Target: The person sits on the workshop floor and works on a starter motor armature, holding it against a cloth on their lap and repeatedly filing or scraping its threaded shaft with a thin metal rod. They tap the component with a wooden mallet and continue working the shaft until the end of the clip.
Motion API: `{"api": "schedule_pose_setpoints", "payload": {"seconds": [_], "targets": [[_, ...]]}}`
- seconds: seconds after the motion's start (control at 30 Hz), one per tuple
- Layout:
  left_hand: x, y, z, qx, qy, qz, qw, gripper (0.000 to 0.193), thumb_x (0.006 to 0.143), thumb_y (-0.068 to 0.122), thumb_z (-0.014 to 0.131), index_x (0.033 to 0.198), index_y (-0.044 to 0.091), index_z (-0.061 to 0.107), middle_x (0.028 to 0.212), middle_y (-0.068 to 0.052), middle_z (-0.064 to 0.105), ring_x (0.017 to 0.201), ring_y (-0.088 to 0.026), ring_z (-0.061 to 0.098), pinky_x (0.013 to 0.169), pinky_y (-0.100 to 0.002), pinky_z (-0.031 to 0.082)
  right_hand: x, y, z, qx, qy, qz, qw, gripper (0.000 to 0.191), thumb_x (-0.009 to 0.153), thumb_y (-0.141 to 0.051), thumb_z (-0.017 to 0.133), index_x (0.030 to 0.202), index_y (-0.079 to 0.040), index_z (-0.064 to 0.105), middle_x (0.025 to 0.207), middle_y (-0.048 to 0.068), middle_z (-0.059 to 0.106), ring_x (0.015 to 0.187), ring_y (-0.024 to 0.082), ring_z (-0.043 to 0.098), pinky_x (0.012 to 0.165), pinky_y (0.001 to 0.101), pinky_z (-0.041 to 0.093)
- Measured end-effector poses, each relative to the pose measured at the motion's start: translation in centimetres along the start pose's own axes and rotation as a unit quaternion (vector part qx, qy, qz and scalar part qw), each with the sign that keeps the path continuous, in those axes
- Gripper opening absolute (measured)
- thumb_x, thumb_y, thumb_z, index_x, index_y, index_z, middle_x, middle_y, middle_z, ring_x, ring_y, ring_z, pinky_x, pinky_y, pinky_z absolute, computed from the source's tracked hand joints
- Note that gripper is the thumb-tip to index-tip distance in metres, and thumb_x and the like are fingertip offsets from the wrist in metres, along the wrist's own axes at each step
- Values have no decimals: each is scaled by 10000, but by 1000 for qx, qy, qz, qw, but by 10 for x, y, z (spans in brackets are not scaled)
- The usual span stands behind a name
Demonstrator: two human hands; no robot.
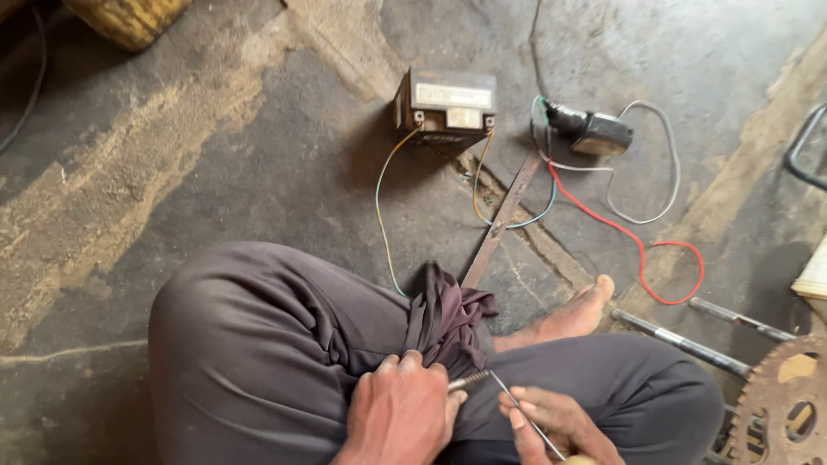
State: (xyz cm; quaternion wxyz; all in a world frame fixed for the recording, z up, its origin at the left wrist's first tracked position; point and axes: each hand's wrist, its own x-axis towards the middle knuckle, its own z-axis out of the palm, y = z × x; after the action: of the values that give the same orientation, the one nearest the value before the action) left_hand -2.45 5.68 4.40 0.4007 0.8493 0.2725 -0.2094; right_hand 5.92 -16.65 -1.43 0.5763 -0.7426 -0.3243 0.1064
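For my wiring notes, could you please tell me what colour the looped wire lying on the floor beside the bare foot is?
The looped wire is red, seen best in the head view.

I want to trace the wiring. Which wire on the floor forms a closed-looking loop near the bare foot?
The red wire: it curls into a loop right of the foot; the others do not.

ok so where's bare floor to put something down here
Widest bare floor lies left of the battery, above the left knee. A smaller patch sits between the battery's wires and that knee. The right is crowded: black part, red wire, metal strip, rods, sprocket. Both hands, left and right, fill the lap.
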Motion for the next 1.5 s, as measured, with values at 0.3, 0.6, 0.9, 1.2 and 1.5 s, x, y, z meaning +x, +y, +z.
{"api": "schedule_pose_setpoints", "payload": {"seconds": [0.3, 0.6, 0.9, 1.2, 1.5], "targets": [[4, -4, 9, -34, -82, 1, 996, 474, 862, 517, 752, 879, 44, 743, 879, -208, 685, 864, -425, 684, 738, -543, 540, -31, 19, -41, -64, -87, -10, 994, 283, 806, 89, 772, 1034, -33, 656, 1093, 211, 747, 977, 212, 801, 866, 307, 638], [-2, -19, -16, -176, -121, 85, 973, 434, 720, 227, 798, 1090, 114, 601, 929, -96, 683, 943, -349, 688, 817, -462, 529, -17, 52, -72, 95, -7, 76, 993, 238, 874, 165, 656, 1071, 33, 630, 1232, 281, 659, 1115, 336, 740, 1011, 424, 588], [50, -7, -110, -55, 5, 87, 995, 360, 657, 215, 793, 964, 70, 671, 910, -173, 722, 932, -400, 701, 807, -485, 557, 82, -11, -18, -2, 55, 161, 985, 170, 834, 145, 697, 1002, 130, 677, 971, 234, 763, 928, 293, 784, 864, 406, 659], [159, -52, -55, 51, 29, 31, 998, 542, 664, 388, 929, 1030, 66, 691, 1080, -183, 689, 1067, -405, 662, 884, -508, 545, 187, -15, 55, 282, 154, 255, 912, 162, 875, 49, 711, 1013, 92, 637, 965, 168, 726, 867, 259, 760, 836, 419, 648], [157, -57, -44, 167, 96, 78, 978, 573, 685, 382, 905, 1024, 15, 623, 1086, -180, 597, 1004, -368, 646, 773, -484, 561, 167, 35, 97, 150, 162, 325, 919, 149, 891, 88, 699, 1031, 131, 673, 969, 210, 722, 856, 261, 756, 843, 422, 617]]}}
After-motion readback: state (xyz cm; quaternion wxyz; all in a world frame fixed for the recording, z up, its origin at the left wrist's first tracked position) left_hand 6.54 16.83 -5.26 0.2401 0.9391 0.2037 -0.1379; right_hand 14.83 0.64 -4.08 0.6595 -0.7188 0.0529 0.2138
